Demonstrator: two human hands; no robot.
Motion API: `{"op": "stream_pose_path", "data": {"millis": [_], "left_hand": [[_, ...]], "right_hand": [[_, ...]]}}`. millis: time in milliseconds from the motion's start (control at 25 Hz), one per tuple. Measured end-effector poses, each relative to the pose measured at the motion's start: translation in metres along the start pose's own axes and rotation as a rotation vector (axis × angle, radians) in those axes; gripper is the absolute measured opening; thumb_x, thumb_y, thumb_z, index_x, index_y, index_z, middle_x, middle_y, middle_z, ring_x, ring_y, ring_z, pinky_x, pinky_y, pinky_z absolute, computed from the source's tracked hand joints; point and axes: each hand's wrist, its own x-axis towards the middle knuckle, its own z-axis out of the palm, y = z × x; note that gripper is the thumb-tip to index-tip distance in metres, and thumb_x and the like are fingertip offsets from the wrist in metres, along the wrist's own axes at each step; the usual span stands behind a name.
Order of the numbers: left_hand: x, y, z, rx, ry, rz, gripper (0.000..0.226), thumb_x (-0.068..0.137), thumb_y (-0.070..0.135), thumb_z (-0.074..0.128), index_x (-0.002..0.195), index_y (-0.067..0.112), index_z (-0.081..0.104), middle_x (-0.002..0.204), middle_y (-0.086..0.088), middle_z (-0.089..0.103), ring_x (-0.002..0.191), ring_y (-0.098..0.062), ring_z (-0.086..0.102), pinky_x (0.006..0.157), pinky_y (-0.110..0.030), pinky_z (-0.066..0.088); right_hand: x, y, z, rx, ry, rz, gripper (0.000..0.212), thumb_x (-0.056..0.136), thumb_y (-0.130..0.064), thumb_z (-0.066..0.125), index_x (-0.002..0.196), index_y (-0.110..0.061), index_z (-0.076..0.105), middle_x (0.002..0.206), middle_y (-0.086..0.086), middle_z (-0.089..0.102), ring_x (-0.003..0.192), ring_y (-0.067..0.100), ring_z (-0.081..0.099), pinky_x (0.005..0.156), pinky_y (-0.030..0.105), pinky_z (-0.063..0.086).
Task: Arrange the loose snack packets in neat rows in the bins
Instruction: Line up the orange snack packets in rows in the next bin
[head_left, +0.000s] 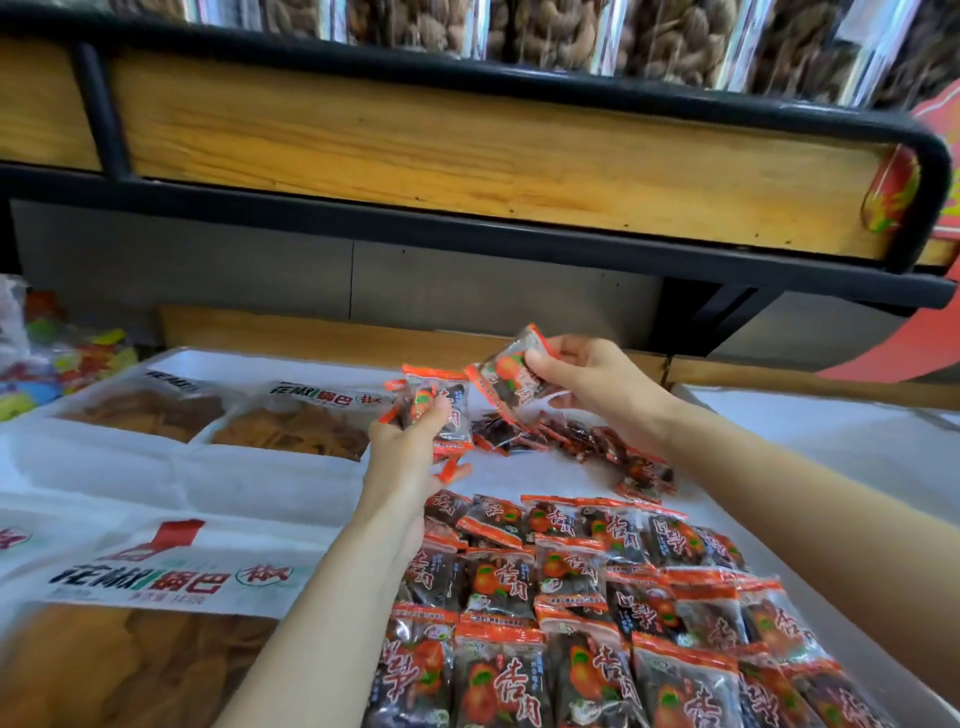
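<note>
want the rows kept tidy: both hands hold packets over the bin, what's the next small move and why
Probably add the packet in the right hand to the stack in the left hand: they are close, and a loose pile lies beyond the neat rows.

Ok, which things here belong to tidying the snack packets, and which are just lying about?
In the job: left hand, holding packets; right hand, holding a single packet; loose pile; neat rows; bin.
Lying about: big crisp bags; colourful sweets; jars on the top shelf.
</note>
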Motion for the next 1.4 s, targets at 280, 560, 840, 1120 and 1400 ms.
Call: {"op": "stream_pose_path", "data": {"millis": [280,560,840,1120,1400], "left_hand": [[-0.027,0.014,0.010,-0.017,-0.170,0.011,0.033,0.097,0.021,0.057,0.127,0.006,0.054,0.116,-0.017,0.068,0.088,-0.023,0.069,0.073,-0.043,0.060],[-0.028,0.024,-0.001,-0.053,-0.124,0.056,0.039,0.096,0.025,0.059,0.130,0.009,0.049,0.121,-0.014,0.064,0.103,-0.027,0.067,0.068,-0.036,0.062],[-0.028,0.015,-0.001,0.025,-0.132,0.033,0.041,0.094,0.027,0.063,0.130,0.011,0.051,0.117,-0.010,0.066,0.099,-0.022,0.068,0.070,-0.037,0.061],[-0.027,0.019,-0.004,0.013,-0.111,0.026,0.041,0.093,0.027,0.063,0.130,0.013,0.051,0.118,-0.009,0.066,0.101,-0.022,0.067,0.069,-0.034,0.061],[-0.028,0.019,-0.003,0.020,-0.125,0.022,0.039,0.094,0.025,0.062,0.130,0.014,0.051,0.118,-0.010,0.066,0.101,-0.023,0.067,0.075,-0.038,0.060]], "right_hand": [[-0.032,-0.010,0.009,0.093,-0.034,0.071,0.008,0.094,-0.020,0.055,0.097,-0.014,0.057,0.089,0.004,0.066,0.079,0.012,0.062,0.073,0.021,0.052],[-0.049,0.021,0.020,-0.225,-0.164,0.103,0.015,0.097,-0.020,0.050,0.097,-0.009,0.060,0.086,0.002,0.062,0.077,0.010,0.057,0.073,0.025,0.048],[-0.051,0.047,0.053,-0.684,-0.402,0.001,0.017,0.098,-0.016,0.048,0.107,-0.011,0.062,0.096,0.001,0.059,0.082,0.011,0.050,0.071,0.022,0.036],[-0.043,0.055,0.045,-0.660,-0.232,0.028,0.039,0.101,-0.021,0.040,0.139,-0.011,0.040,0.143,0.002,0.044,0.131,0.017,0.041,0.101,0.020,0.031],[-0.003,0.072,0.045,-0.804,-0.502,0.183,0.041,0.097,-0.037,0.046,0.131,-0.016,0.051,0.135,0.002,0.053,0.121,0.017,0.050,0.106,0.032,0.036]]}}
